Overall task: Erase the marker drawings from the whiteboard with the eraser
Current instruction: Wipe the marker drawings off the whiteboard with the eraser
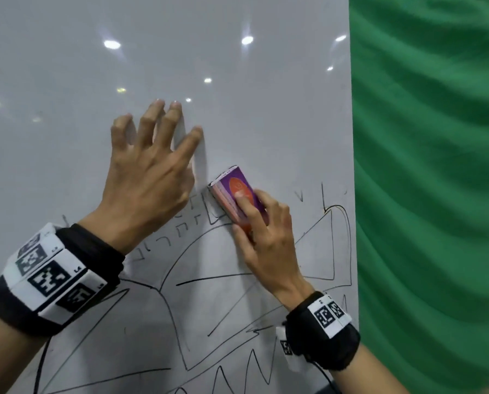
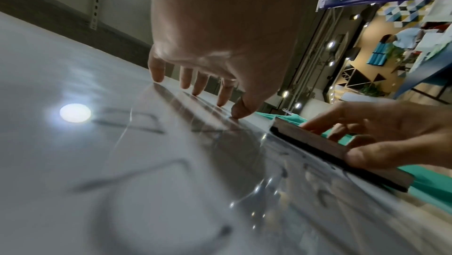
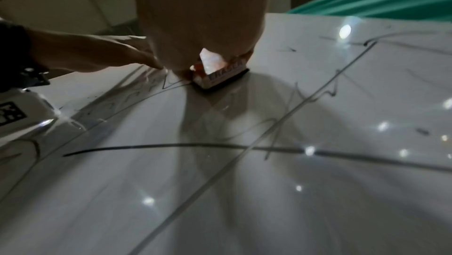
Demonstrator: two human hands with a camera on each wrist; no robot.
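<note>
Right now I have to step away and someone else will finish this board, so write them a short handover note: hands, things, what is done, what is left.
Left hand: open, fingertips spread and braced on the whiteboard, holding nothing.
Right hand: grips the eraser, its dark felt flat on the board, just right of the left hand.
Done: the upper part of the board looks wiped; only faint traces there.
Left: the marker drawings below and beside the eraser, meaning the small letters under the left hand, the big curved and triangular outlines, the zigzag at the bottom and the short marks near the right edge.
</note>
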